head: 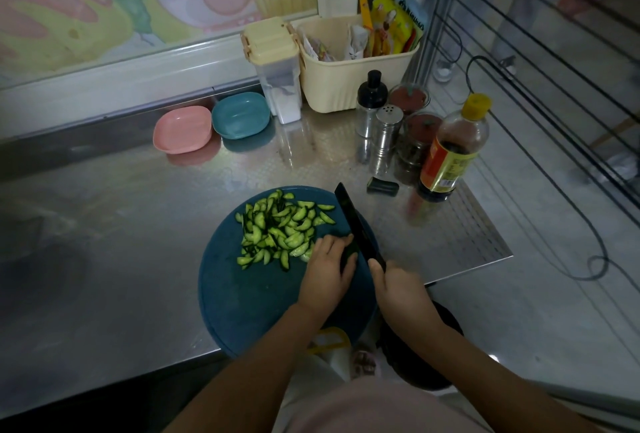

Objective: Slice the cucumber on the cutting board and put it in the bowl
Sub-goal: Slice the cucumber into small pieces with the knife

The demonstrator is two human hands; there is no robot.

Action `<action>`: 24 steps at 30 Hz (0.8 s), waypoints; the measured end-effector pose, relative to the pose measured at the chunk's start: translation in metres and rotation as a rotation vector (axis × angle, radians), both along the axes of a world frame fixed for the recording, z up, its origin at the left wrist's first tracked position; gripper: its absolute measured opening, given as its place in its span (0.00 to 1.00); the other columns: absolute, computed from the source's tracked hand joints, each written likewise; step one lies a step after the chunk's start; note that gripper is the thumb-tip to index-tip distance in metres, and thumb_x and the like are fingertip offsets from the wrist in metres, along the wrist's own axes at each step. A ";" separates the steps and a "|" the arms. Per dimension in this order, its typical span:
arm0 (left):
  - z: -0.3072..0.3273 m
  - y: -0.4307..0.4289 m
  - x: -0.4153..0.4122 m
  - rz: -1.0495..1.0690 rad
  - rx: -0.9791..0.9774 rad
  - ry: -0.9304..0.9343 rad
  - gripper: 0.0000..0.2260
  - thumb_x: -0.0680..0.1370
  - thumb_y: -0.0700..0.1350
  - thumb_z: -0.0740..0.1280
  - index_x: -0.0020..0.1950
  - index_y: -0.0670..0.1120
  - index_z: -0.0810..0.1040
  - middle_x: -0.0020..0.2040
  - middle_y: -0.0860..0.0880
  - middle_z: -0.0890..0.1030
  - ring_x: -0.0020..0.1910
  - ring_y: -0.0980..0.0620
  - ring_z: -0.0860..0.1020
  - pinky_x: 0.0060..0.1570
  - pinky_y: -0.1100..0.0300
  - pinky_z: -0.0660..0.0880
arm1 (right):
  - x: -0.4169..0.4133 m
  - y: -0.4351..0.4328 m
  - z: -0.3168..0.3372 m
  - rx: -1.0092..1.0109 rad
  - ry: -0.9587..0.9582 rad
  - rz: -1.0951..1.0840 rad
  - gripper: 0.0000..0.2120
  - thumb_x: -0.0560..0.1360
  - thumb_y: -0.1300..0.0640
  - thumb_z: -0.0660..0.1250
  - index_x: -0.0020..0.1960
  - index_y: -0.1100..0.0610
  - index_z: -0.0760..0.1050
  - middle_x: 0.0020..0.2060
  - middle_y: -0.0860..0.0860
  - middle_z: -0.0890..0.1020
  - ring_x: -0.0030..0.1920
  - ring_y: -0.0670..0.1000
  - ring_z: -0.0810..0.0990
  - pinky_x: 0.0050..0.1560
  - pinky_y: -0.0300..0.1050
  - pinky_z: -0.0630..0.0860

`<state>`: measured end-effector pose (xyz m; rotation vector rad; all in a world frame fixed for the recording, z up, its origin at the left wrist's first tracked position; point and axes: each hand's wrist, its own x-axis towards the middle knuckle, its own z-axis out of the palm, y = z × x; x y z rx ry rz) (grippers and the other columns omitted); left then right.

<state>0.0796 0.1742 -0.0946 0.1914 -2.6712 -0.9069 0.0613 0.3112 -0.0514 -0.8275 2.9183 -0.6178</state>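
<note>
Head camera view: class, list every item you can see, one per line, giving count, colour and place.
counter: one, steel, under everything
cutting board: one, dark blue, round, at the counter's front edge
cucumber slices: a heap, green, far half of the board
knife: one, black, blade on the board right of the slices
pink bowl: one, back of the counter
teal bowl: one, right of the pink bowl
lidded container: one, clear with cream lids, right of the teal bowl
basket: one, cream, holds packets, back right
sauce bottle: one, dark, yellow cap, right edge
shaker: one, steel, left of the sauce bottle
jars: two, glass, dark contents, by the shaker
left hand: on the board beside the blade
right hand: grips the knife handle
</note>
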 end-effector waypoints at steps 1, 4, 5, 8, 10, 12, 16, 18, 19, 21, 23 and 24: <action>0.000 0.000 0.000 -0.002 0.001 0.002 0.16 0.77 0.47 0.59 0.59 0.40 0.76 0.46 0.44 0.76 0.47 0.52 0.69 0.50 0.60 0.67 | -0.002 -0.002 -0.002 -0.049 0.008 -0.044 0.31 0.76 0.40 0.37 0.43 0.55 0.75 0.25 0.49 0.68 0.24 0.44 0.66 0.21 0.35 0.66; -0.001 0.000 0.000 -0.003 0.002 0.011 0.16 0.77 0.47 0.59 0.58 0.39 0.77 0.46 0.44 0.77 0.47 0.52 0.69 0.50 0.61 0.67 | -0.004 0.001 -0.002 0.030 -0.031 -0.033 0.28 0.70 0.37 0.40 0.44 0.53 0.71 0.27 0.48 0.68 0.27 0.44 0.65 0.31 0.26 0.69; -0.001 0.000 0.000 -0.002 0.007 0.015 0.16 0.78 0.47 0.59 0.58 0.39 0.77 0.46 0.44 0.77 0.47 0.53 0.70 0.50 0.62 0.67 | -0.005 -0.004 -0.003 -0.021 -0.065 -0.011 0.21 0.77 0.43 0.48 0.45 0.54 0.75 0.26 0.49 0.69 0.25 0.45 0.66 0.21 0.35 0.65; -0.001 -0.001 0.001 0.000 0.019 0.026 0.15 0.78 0.47 0.60 0.57 0.40 0.77 0.46 0.44 0.77 0.48 0.53 0.70 0.51 0.62 0.67 | -0.013 -0.004 -0.012 0.294 0.048 0.156 0.22 0.80 0.64 0.53 0.41 0.50 0.82 0.20 0.47 0.66 0.17 0.41 0.60 0.22 0.36 0.48; -0.001 -0.001 0.001 -0.001 0.023 0.024 0.15 0.78 0.47 0.59 0.57 0.40 0.77 0.47 0.45 0.76 0.48 0.53 0.70 0.52 0.60 0.68 | -0.012 -0.008 -0.011 0.283 0.086 0.094 0.27 0.80 0.65 0.45 0.41 0.51 0.81 0.19 0.46 0.66 0.17 0.41 0.60 0.20 0.35 0.50; -0.001 -0.001 0.001 -0.007 0.033 0.014 0.15 0.78 0.48 0.59 0.57 0.40 0.76 0.47 0.45 0.76 0.49 0.53 0.70 0.53 0.59 0.68 | -0.010 -0.007 -0.013 0.259 0.175 0.095 0.22 0.80 0.68 0.45 0.48 0.64 0.79 0.22 0.52 0.71 0.18 0.48 0.67 0.18 0.38 0.58; -0.002 -0.002 0.000 -0.005 0.033 -0.001 0.14 0.78 0.48 0.59 0.57 0.41 0.76 0.48 0.45 0.75 0.49 0.53 0.70 0.52 0.59 0.68 | -0.014 -0.005 -0.008 0.202 0.157 0.029 0.26 0.84 0.60 0.41 0.45 0.60 0.77 0.24 0.50 0.72 0.22 0.45 0.68 0.19 0.34 0.57; -0.002 -0.002 -0.001 -0.002 0.034 -0.007 0.14 0.78 0.48 0.58 0.56 0.41 0.76 0.48 0.45 0.75 0.49 0.53 0.70 0.52 0.59 0.68 | -0.014 0.001 -0.002 0.188 0.131 0.077 0.14 0.82 0.58 0.48 0.48 0.58 0.72 0.26 0.50 0.72 0.24 0.44 0.68 0.20 0.34 0.63; -0.002 -0.001 -0.001 0.001 0.033 -0.007 0.14 0.77 0.48 0.58 0.56 0.41 0.76 0.47 0.45 0.75 0.48 0.53 0.70 0.53 0.58 0.68 | -0.011 -0.002 0.003 0.155 -0.132 0.067 0.12 0.81 0.60 0.49 0.50 0.61 0.70 0.25 0.51 0.73 0.22 0.45 0.68 0.18 0.34 0.61; -0.001 -0.002 -0.002 0.006 0.025 -0.002 0.14 0.77 0.48 0.58 0.55 0.41 0.76 0.47 0.45 0.75 0.48 0.53 0.70 0.53 0.58 0.68 | -0.010 0.005 -0.003 0.124 -0.042 0.056 0.15 0.80 0.63 0.49 0.47 0.65 0.74 0.22 0.52 0.72 0.18 0.47 0.68 0.17 0.38 0.60; -0.001 -0.002 -0.004 0.008 0.019 0.000 0.14 0.77 0.48 0.58 0.54 0.41 0.76 0.47 0.45 0.75 0.48 0.53 0.69 0.53 0.58 0.68 | -0.008 0.004 0.004 -0.009 -0.121 0.009 0.15 0.79 0.58 0.52 0.39 0.54 0.74 0.24 0.49 0.72 0.25 0.50 0.74 0.25 0.39 0.66; -0.001 -0.002 -0.004 0.009 0.018 0.002 0.14 0.77 0.48 0.58 0.54 0.41 0.76 0.46 0.45 0.75 0.47 0.53 0.69 0.52 0.58 0.67 | -0.009 0.004 0.006 -0.048 -0.175 -0.011 0.15 0.81 0.54 0.52 0.36 0.49 0.69 0.27 0.48 0.71 0.33 0.54 0.78 0.32 0.41 0.69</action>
